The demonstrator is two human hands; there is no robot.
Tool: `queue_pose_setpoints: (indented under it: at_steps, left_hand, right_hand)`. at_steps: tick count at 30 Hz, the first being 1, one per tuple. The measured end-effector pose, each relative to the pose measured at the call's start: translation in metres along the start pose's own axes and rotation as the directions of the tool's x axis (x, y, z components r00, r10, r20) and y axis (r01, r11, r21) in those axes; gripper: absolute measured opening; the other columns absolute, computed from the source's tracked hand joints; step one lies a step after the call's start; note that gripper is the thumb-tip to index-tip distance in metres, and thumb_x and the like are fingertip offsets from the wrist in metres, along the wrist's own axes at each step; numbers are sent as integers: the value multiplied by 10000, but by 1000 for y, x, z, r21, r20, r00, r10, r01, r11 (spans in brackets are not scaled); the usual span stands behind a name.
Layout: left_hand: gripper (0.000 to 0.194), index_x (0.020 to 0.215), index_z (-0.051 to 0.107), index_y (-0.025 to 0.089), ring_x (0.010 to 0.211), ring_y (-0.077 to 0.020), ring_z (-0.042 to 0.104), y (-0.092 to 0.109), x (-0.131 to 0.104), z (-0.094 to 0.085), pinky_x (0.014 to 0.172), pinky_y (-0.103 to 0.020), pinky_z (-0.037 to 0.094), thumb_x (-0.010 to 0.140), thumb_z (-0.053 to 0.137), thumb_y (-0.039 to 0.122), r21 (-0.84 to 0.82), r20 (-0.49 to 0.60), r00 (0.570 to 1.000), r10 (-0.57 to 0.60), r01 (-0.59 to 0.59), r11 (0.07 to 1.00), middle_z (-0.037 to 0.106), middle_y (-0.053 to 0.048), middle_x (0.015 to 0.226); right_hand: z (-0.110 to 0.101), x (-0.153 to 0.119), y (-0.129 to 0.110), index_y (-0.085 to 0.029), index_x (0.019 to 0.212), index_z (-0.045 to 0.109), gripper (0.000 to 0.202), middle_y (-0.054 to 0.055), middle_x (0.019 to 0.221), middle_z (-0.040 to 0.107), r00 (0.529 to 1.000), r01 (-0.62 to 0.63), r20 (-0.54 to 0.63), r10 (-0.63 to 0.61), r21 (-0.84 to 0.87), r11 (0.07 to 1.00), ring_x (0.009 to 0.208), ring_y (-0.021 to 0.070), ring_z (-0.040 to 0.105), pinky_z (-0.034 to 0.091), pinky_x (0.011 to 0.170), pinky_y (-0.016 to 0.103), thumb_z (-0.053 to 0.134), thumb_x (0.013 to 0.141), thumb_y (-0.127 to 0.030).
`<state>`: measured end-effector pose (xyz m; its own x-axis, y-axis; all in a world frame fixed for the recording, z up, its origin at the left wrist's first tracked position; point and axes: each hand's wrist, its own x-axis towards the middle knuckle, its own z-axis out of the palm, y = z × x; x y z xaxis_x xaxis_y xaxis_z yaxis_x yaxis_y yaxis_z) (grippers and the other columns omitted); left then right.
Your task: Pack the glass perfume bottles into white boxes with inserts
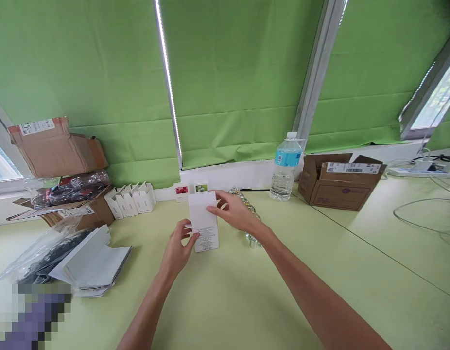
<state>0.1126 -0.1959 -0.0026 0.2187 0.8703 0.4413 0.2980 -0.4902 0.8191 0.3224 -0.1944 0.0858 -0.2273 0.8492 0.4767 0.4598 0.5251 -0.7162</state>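
Observation:
Both hands hold a small white carton (203, 214) upright over the middle of the table. Fine dark print covers its lower part, while the upper part is plain white. My left hand (177, 248) pinches its lower left side between thumb and fingers. My right hand (234, 209) grips the upper right edge, thumb on the front and fingers behind. Behind the right hand and wrist, a row of small shiny silver and gold items (252, 240) is partly hidden. Two small picture cards, one red (181, 191) and one green and white (201, 186), stand behind the carton.
Several white cartons (132, 200) stand at left, near a stack of folded white card (97, 262) and plastic-wrapped goods (60, 253). Brown boxes (60, 146) are piled behind. A water bottle (286, 167), an open brown box (337, 187) and cables (410, 214) are at right.

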Motion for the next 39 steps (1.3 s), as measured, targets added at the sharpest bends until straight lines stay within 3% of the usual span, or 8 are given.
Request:
queue_pose_setpoints:
  at_steps: [3,9,15,22,25,31,36,39]
  left_hand:
    - [275,1074,456,246,947,-189,653,1,0,0,836,-368,529,857,550,386,1,2,1000,6,-6,1000,621,-49,1067]
    - [334,1117,447,251,966,-208,651,2,-1,2,828,-377,528,842,567,399,-26,-15,1000,-12,12,1000,627,-59,1070]
    - [345,1126,444,253,969,-207,646,1,-1,3,803,-364,529,841,569,401,-1,-31,999,-20,20,1000,631,-65,1087]
    - [369,1151,445,251,964,-208,642,-1,-3,3,810,-371,527,842,566,410,34,-33,999,-30,31,999,642,-61,1025]
    - [423,1193,439,253,960,-216,646,-4,-5,4,811,-382,526,830,576,421,30,-35,998,-45,46,998,631,-67,1036]
    - [755,1428,171,282,966,-203,645,-10,-6,8,852,-402,505,817,601,386,-14,-52,995,-82,81,997,601,-93,1172]
    - [416,1189,518,212,1053,-237,617,-16,-8,11,908,-405,467,802,608,335,-42,136,984,-113,119,992,645,-104,1142]
    - [346,1139,557,200,1088,-241,605,-18,-10,12,925,-403,457,813,585,313,-62,159,977,-145,156,986,641,-111,1174]
  right_hand:
    - [0,0,-3,-254,1242,559,436,69,1165,614,995,34,-95,-34,-7,999,948,201,592,524,710,311,574,836,-414]
    - [2,3,1,-231,984,680,209,64,1169,624,988,112,-96,-118,-65,992,1062,216,557,503,816,337,570,848,-345]
    - [-2,0,0,-253,856,730,136,50,1138,642,985,163,6,-170,-316,935,1117,235,524,395,961,407,604,838,-299]
    - [13,-9,6,-203,766,760,153,109,1055,641,977,181,194,-94,-500,847,1052,249,543,427,872,358,612,805,-208]
    - [16,-9,9,-202,761,759,147,112,1009,648,973,191,209,-94,-518,834,1093,258,521,422,874,347,617,799,-203]
    - [15,-10,7,-211,776,759,148,118,1007,660,975,170,213,-65,-523,835,1169,280,485,409,914,366,613,801,-200]
    - [4,-15,-4,-234,978,735,217,110,1180,617,972,143,234,-36,-461,876,1222,279,463,398,956,383,612,817,-311]
    - [-9,-17,-8,-241,1048,711,297,101,1271,576,988,74,154,-7,-440,895,1231,283,462,385,977,401,575,843,-407]
